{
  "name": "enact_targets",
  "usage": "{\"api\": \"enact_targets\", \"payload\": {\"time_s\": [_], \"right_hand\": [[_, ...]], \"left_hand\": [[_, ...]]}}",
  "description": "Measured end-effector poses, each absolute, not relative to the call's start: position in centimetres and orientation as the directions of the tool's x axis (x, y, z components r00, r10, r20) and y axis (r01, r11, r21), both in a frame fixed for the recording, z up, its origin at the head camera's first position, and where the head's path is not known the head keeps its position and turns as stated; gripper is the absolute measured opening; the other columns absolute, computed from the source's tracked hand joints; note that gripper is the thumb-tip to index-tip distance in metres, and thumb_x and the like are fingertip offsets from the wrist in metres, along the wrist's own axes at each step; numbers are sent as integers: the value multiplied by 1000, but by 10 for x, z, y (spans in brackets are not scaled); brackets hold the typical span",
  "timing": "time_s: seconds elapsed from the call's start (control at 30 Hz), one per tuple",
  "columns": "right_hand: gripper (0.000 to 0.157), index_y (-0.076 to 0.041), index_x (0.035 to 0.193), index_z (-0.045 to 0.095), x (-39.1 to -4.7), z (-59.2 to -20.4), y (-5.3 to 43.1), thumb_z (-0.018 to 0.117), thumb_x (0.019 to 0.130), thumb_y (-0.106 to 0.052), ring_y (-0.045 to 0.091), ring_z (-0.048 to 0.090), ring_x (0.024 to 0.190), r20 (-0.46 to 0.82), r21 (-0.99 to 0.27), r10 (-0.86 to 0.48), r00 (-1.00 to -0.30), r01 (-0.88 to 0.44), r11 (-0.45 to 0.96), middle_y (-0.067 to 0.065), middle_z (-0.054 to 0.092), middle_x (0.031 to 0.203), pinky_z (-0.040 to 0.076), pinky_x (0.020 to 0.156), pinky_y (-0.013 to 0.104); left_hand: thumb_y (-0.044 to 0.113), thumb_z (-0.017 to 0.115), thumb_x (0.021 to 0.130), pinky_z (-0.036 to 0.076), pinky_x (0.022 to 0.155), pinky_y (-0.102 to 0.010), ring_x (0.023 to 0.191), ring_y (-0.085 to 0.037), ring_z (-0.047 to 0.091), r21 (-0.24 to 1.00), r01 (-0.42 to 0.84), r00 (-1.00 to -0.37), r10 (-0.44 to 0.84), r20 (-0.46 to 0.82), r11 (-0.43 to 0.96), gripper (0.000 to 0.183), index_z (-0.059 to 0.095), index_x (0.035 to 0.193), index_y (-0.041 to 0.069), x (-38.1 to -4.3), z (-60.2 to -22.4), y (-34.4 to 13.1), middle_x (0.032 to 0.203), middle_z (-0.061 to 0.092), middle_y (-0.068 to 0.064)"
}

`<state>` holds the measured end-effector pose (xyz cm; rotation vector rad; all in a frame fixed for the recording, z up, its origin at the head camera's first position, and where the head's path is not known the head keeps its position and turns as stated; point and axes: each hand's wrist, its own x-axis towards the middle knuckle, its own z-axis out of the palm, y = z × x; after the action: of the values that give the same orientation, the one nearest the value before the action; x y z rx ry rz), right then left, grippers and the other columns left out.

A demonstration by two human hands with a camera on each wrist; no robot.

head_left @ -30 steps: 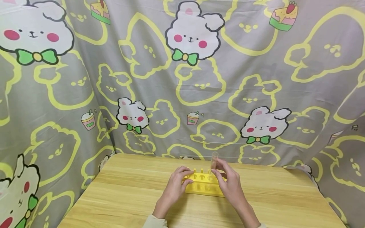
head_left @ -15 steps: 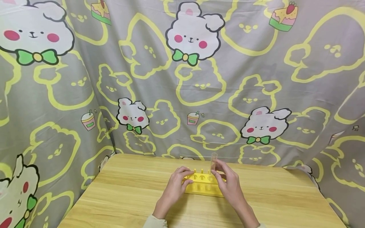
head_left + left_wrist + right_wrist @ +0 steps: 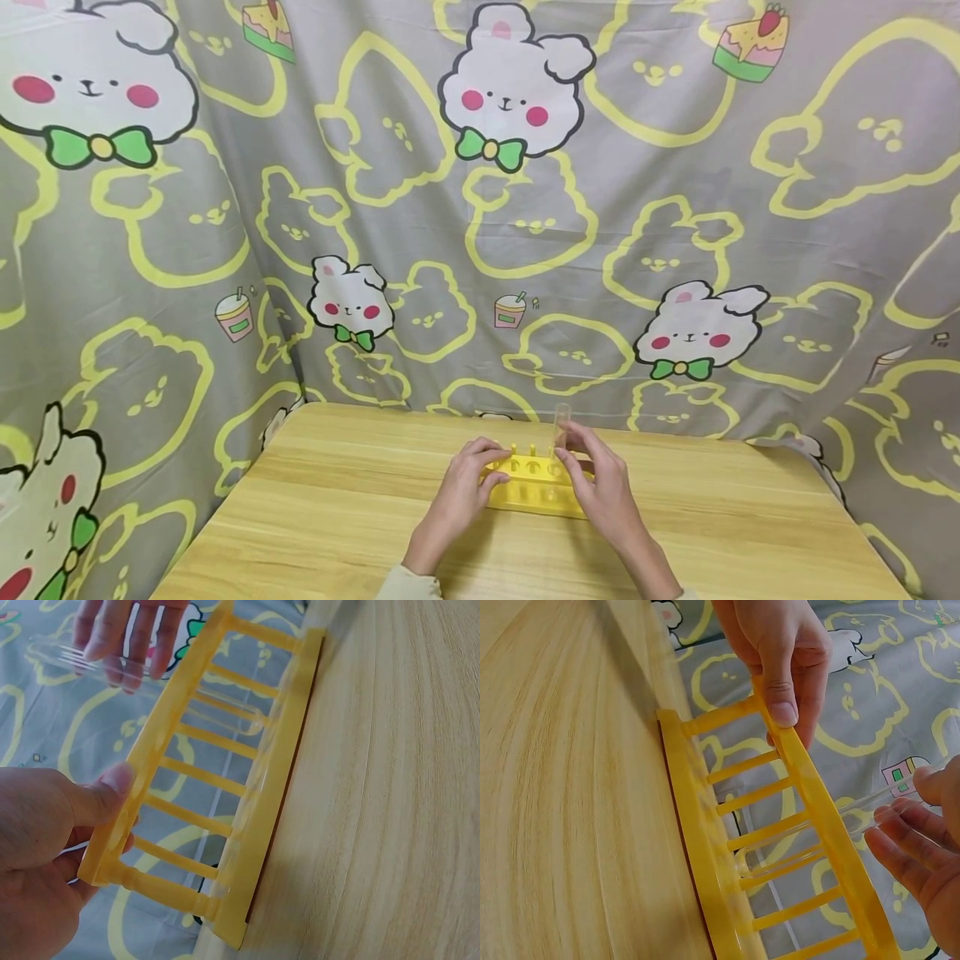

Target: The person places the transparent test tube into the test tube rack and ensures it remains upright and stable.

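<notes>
A yellow test tube rack (image 3: 525, 497) stands on the wooden table in front of me. My left hand (image 3: 463, 483) grips its left end, thumb on the near edge of the top bar (image 3: 154, 724) and fingers behind. With thumb and fingertips, my right hand (image 3: 600, 475) pinches a clear test tube (image 3: 562, 414). That tube passes through a hole in the rack's top, its upper part sticking out above. In the right wrist view the rounded bottom of the test tube (image 3: 744, 862) lies close to the rack's base; whether it touches cannot be told.
Short yellow pegs (image 3: 533, 449) rise along the back of the rack. The wood-grain table (image 3: 337, 500) extends around it on all sides. Behind and beside the table hangs a grey cloth (image 3: 420, 225) printed with cartoon bears and yellow outlines.
The test tube's top has dropped slightly and shifted a little left, together with my right fingers. My left hand and the rack have stayed put.
</notes>
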<state>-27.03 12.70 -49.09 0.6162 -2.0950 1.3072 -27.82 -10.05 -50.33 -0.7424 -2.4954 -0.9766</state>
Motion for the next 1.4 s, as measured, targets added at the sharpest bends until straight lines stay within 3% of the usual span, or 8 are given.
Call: {"api": "enact_targets", "payload": {"time_s": [0.63,0.93,1.4], "right_hand": [[39,-13,127,64,-270,-495,128,74,93,3,21,72,96,657,-664,-70,-751,-620,418,0,69,101,62,70,27],[35,-1,127,64,-270,-495,126,73,93,2,23,72,97,649,-669,-88,-756,-622,408,5,70,101,61,71,24],[35,-4,127,64,-269,-497,127,73,94,2,23,73,96,656,-662,-86,-750,-627,412,6,71,102,61,70,23]], "left_hand": [[9,79,89,58,88,-31,107,-20,64,506,603,-785,347,513,617,32,75,120,2,-279,-503,-100,113,67,-4],[9,78,89,58,89,-31,108,-20,63,505,595,-790,340,510,625,33,74,121,3,-278,-503,-101,114,67,-3],[9,78,89,58,88,-31,107,-21,63,503,599,-787,344,511,624,33,74,121,3,-279,-504,-101,114,67,-4]]}}
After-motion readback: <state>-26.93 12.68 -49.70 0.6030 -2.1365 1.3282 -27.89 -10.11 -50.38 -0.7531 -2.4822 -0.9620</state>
